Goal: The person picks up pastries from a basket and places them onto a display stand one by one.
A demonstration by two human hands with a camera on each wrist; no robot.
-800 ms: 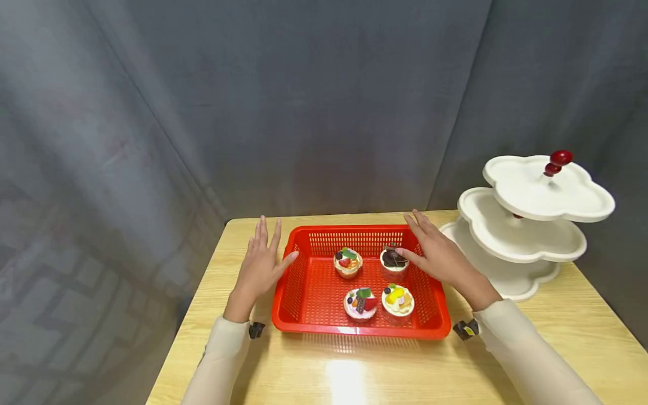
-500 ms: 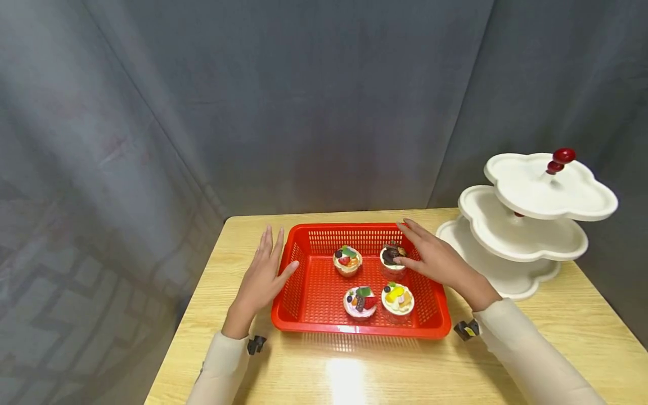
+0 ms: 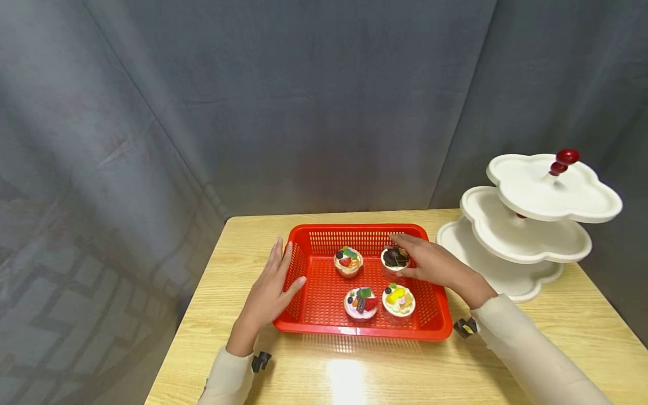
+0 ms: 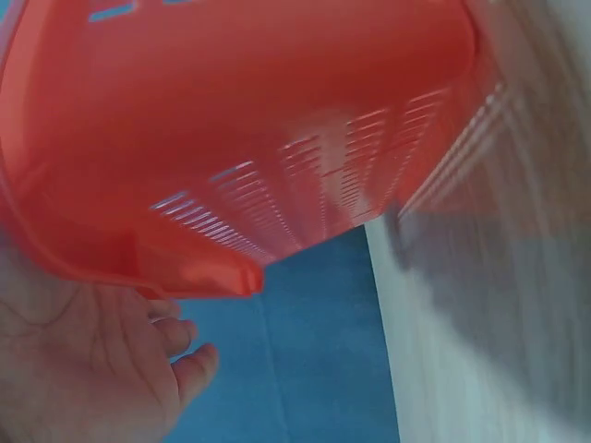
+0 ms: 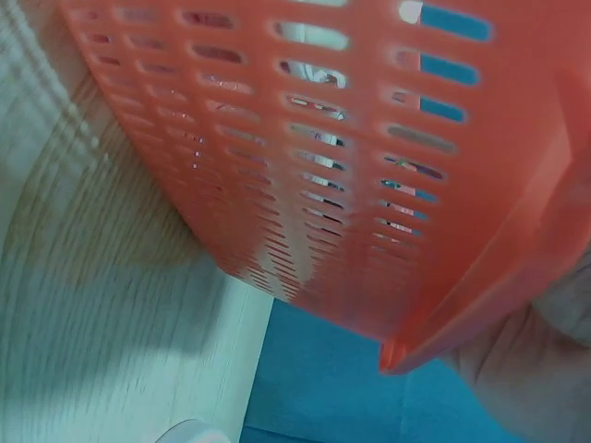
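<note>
A red plastic basket (image 3: 349, 331) on the table holds several cupcakes. My right hand (image 3: 435, 261) reaches over its right rim, fingers beyond and thumb on the near side of a chocolate-topped cupcake (image 3: 395, 257); whether they touch it I cannot tell. At the basket's left side is my left hand (image 3: 268, 292), fingers extended along the rim and holding nothing. In the left wrist view the palm (image 4: 88, 369) shows below the basket wall (image 4: 259, 92). The right wrist view has the slotted wall (image 5: 360, 212) hiding most of the right hand (image 5: 526, 369).
Also in the basket are a berry tart (image 3: 348, 262), a pink-cream cupcake (image 3: 360, 305) and a yellow-fruit cupcake (image 3: 398, 301). A white three-tier stand (image 3: 531, 236) with a red knob (image 3: 567, 156) stands right of the basket. Grey curtain (image 3: 314, 112) hangs behind the table (image 3: 304, 371).
My right hand has lowered toward the chocolate-topped cupcake, its fingers drawing nearer the thumb. My left hand has come down and slightly right, closer to the basket's left rim.
</note>
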